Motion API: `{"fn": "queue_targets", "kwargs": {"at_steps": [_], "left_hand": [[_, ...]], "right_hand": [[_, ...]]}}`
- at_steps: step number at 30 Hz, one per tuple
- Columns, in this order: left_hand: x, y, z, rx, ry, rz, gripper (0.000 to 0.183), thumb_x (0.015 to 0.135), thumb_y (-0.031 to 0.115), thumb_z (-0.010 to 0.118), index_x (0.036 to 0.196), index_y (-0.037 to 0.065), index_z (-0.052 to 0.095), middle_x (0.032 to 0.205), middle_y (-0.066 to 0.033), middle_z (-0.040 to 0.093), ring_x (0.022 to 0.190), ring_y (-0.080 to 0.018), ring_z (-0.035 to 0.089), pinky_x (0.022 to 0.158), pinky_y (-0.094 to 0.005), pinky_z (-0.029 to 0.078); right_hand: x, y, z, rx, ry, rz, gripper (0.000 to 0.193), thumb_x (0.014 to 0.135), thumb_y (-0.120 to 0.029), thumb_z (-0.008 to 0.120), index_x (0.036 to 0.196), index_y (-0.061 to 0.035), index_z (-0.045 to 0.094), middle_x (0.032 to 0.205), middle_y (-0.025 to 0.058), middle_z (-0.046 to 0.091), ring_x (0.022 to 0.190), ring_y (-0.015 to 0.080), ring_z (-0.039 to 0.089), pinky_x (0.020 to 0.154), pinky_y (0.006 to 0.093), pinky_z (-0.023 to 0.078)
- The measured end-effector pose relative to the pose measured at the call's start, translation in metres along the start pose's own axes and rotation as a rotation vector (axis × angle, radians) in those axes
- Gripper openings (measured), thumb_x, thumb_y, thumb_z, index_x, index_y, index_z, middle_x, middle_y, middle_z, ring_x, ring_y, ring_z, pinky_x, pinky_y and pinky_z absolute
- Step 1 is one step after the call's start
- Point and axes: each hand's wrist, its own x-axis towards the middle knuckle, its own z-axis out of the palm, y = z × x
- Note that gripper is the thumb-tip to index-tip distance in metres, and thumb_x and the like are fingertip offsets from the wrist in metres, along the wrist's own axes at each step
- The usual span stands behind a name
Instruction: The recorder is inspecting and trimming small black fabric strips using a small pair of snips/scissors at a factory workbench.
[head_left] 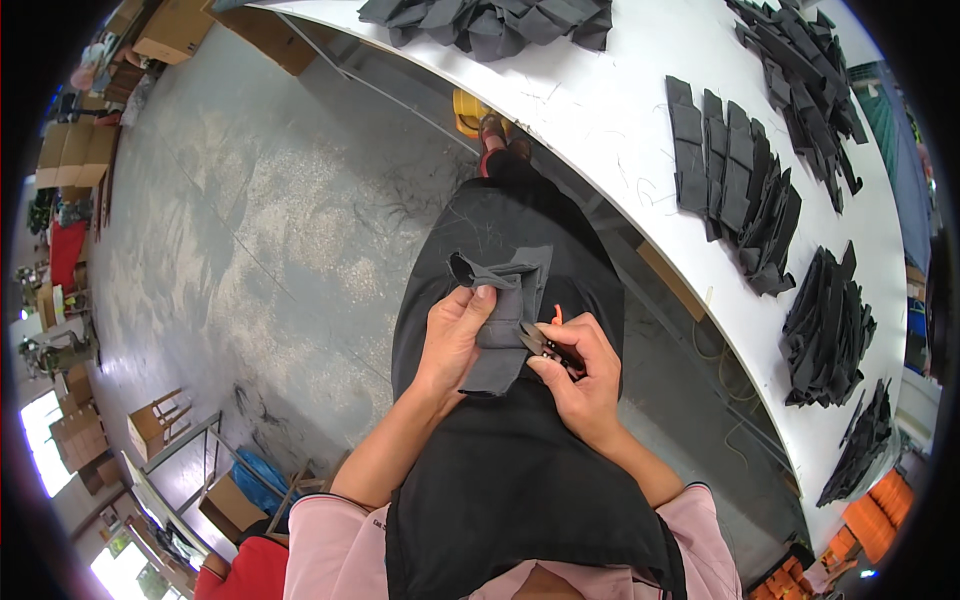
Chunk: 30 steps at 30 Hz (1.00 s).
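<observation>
A folded dark grey fabric piece point(500, 340) with sewn seams lies over my lap. My left hand point(455, 335) pinches its upper left part between thumb and fingers, where one end curls into an open loop. My right hand point(580, 370) is closed around a small pair of thread snips point(555, 352) with dark handles. Their pale blades rest at the right edge of the fabric, and I cannot tell whether they touch a thread. Something small and orange-red shows above the right fingers. Beneath both hands spreads my black apron point(510, 460).
To the right curves a white table point(640, 160) bearing several piles of dark grey fabric pieces point(735, 170). Orange bundles point(880, 515) stand beyond its near end. Cardboard boxes point(75, 155) and a wooden stool point(158, 420) are on the left, with thread scraps on the floor.
</observation>
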Motion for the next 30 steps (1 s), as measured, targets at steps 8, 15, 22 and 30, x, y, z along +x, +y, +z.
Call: {"fn": "queue_targets", "kwargs": {"at_steps": [8, 15, 22, 30], "left_hand": [[0.0, 0.001, 0.001, -0.012, -0.017, -0.037, 0.037, 0.094, 0.033, 0.056, 0.111, 0.001, 0.059, 0.102, -0.0038, 0.063, 0.09, -0.0094, 0.06, 0.08, -0.0251, 0.048], [-0.002, 0.003, 0.005, 0.002, -0.006, 0.003, 0.03, 0.094, 0.03, 0.057, 0.105, 0.002, 0.062, 0.097, -0.0017, 0.064, 0.085, -0.0074, 0.058, 0.077, -0.0242, 0.048], [-0.003, 0.006, 0.009, 0.033, -0.009, 0.009, 0.024, 0.094, 0.028, 0.058, 0.094, 0.004, 0.063, 0.086, 0.0025, 0.062, 0.077, -0.0032, 0.053, 0.07, -0.0213, 0.046], [-0.002, 0.01, 0.013, 0.066, 0.021, -0.03, 0.025, 0.094, 0.03, 0.058, 0.089, 0.006, 0.064, 0.079, 0.0037, 0.06, 0.072, -0.0026, 0.053, 0.064, -0.0207, 0.045]], "right_hand": [[0.0, 0.005, -0.001, 0.03, -0.011, -0.01, 0.025, 0.078, 0.0, 0.069, 0.102, 0.0011, 0.061, 0.086, 0.0054, 0.053, 0.069, 0.0091, 0.052, 0.057, 0.0218, 0.042], [0.0, 0.0, -0.001, -0.085, 0.032, -0.013, 0.02, 0.079, -0.001, 0.069, 0.098, 0.0005, 0.063, 0.084, 0.0056, 0.055, 0.068, 0.0089, 0.053, 0.06, 0.0214, 0.042], [-0.004, 0.006, -0.006, 0.383, 0.003, 0.271, 0.019, 0.079, 0.001, 0.068, 0.098, 0.0007, 0.064, 0.082, 0.0012, 0.052, 0.059, 0.0052, 0.047, 0.052, 0.0191, 0.038], [-0.003, 0.014, -0.002, 0.325, 0.009, 0.215, 0.019, 0.083, 0.002, 0.064, 0.102, 0.0031, 0.062, 0.081, 0.0002, 0.049, 0.056, 0.0021, 0.041, 0.048, 0.0163, 0.03]]}}
